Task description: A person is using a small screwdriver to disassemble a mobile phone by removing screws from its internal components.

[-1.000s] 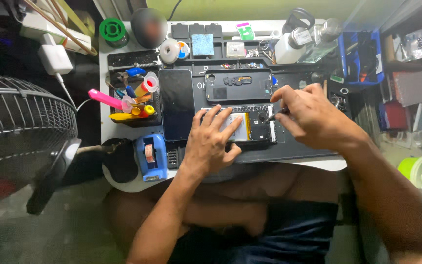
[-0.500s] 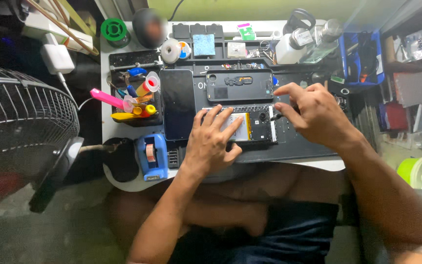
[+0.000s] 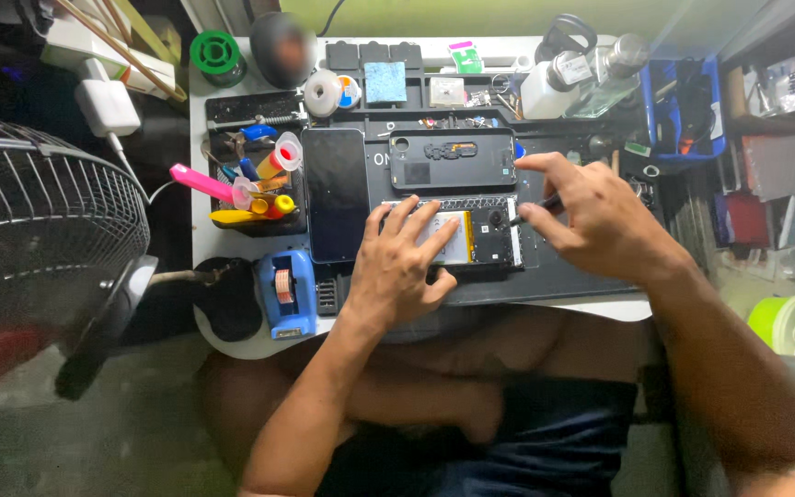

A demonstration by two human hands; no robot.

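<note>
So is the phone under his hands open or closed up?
Open. The phone lies with its back off, its yellowish battery and dark inner parts showing; the back cover lies apart just above it.

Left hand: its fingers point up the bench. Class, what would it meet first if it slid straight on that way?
Likely the back cover, just past the open phone that the left hand rests on; depth is unclear from above.

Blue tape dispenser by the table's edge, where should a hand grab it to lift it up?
Probably best from above, pinching the two long flat sides of the blue tape dispenser. It lies lengthwise near the front edge of the white table, with some room on both sides. The left hand is nearest, but it rests on the opened phone.
</note>
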